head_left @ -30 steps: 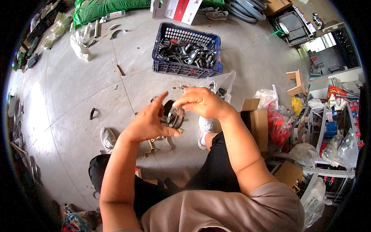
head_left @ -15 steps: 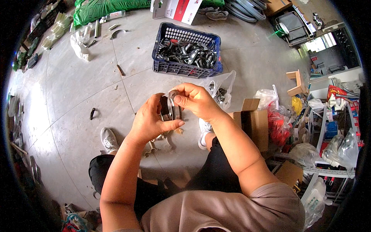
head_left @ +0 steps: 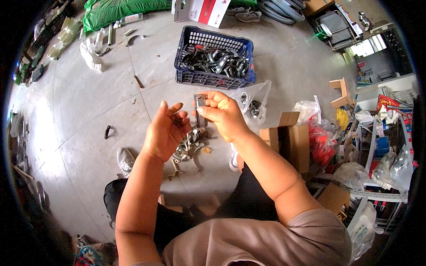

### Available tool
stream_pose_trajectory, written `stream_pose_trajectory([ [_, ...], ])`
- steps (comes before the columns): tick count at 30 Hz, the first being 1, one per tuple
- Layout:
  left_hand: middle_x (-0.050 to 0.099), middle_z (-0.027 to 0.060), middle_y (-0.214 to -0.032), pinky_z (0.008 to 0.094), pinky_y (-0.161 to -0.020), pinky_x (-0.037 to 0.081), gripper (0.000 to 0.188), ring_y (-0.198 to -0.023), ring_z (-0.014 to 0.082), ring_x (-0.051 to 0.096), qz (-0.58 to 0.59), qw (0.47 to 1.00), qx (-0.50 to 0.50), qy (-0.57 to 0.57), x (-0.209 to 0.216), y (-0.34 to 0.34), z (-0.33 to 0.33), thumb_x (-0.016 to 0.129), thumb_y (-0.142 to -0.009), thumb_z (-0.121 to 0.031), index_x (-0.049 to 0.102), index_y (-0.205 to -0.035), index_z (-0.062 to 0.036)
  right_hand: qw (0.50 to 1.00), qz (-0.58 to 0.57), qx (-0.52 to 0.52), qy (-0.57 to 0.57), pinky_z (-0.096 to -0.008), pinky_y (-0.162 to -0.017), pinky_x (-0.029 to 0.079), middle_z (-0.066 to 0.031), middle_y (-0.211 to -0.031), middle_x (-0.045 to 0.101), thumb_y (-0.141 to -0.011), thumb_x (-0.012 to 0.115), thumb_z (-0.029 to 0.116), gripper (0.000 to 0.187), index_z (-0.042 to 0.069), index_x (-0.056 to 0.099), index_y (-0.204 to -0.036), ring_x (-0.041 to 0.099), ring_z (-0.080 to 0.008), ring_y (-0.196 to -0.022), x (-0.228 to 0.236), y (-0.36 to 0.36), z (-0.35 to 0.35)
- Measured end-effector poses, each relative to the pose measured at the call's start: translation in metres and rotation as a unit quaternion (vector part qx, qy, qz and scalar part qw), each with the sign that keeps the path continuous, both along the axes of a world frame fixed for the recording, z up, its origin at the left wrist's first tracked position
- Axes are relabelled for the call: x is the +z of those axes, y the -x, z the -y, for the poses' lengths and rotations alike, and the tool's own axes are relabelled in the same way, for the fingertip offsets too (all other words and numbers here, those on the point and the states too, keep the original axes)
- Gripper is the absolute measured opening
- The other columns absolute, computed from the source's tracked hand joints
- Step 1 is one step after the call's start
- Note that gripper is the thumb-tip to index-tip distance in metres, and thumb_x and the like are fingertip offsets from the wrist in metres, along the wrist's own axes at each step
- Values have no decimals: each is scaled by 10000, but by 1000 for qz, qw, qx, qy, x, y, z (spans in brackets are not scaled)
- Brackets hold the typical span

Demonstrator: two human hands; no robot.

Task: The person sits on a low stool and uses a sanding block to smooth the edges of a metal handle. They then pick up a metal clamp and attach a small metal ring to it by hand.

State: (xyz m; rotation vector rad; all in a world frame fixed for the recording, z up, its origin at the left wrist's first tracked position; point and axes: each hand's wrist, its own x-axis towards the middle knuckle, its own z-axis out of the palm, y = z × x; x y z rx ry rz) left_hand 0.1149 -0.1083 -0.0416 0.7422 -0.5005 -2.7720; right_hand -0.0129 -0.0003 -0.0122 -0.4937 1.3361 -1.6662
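My right hand grips a metal pipe clamp between thumb and fingers, its band turned edge-on. Just left of it, my left hand is palm up with its fingers curled. Something small and dark shows at those fingertips, too small to name. Below the hands, on the floor between my feet, lies a loose pile of metal clamp pieces, partly hidden by my left hand. Ahead stands a dark blue plastic crate with many similar metal clamps in it.
A clear plastic bag with metal parts lies right of the crate, near an open cardboard box. Shelving with bagged goods stands at the right. A green sack and a white-red carton are at the back.
My hands have moved apart. The clamp was held by both hands with its round opening showing; now only my right hand holds it, turned edge-on. My left hand has let go of it.
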Motion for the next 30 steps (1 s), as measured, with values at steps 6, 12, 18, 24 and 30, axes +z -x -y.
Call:
stream_pose_trajectory([
  [6, 499, 201, -1097, 331, -947, 403, 328, -1044, 281, 502, -68, 995, 19, -65, 17, -3, 2, 334, -874, -90, 414, -1129, 99, 998, -39, -42, -16, -237, -746, 451, -96, -930, 600, -793, 540, -10, 261, -11, 505, -1052, 580, -137, -821, 1, 4, 0],
  [12, 546, 149, -1022, 246, -842, 475, 252, -952, 203, 558, 10, 999, -26, 31, 22, -2, 1, 350, -892, -33, 436, -1103, 75, 997, -64, -45, 5, -256, -756, 457, -107, -953, 591, -797, 544, -10, 275, -10, 495, -1068, 586, -167, -843, -2, 10, -1],
  [18, 547, 39, -846, 145, -549, 437, 157, -645, 67, 487, 77, 992, -27, 94, 2, -5, 2, 481, -891, -210, 494, -904, -54, 997, -37, -60, 20, -235, -698, 465, -76, -879, 603, -788, 545, -36, 256, -11, 508, -1040, 589, -124, -780, -1, 7, 2],
  [24, 448, -27, -716, 163, -505, 350, 205, -585, 57, 377, 77, 993, 41, 82, -11, -4, 1, 533, -858, -295, 487, -836, -97, 999, -43, -28, -6, -253, -763, 454, -107, -971, 590, -797, 550, -15, 294, -9, 491, -1086, 590, -170, -853, -5, 8, 1],
  [30, 447, -32, -716, 174, -526, 373, 193, -594, 62, 391, 77, 990, 14, 120, -2, -3, 0, 548, -851, -279, 519, -898, -94, 999, -35, -16, -36, -248, -749, 458, -109, -961, 590, -796, 552, -18, 291, -30, 489, -1079, 587, -157, -848, -7, 2, 1],
])
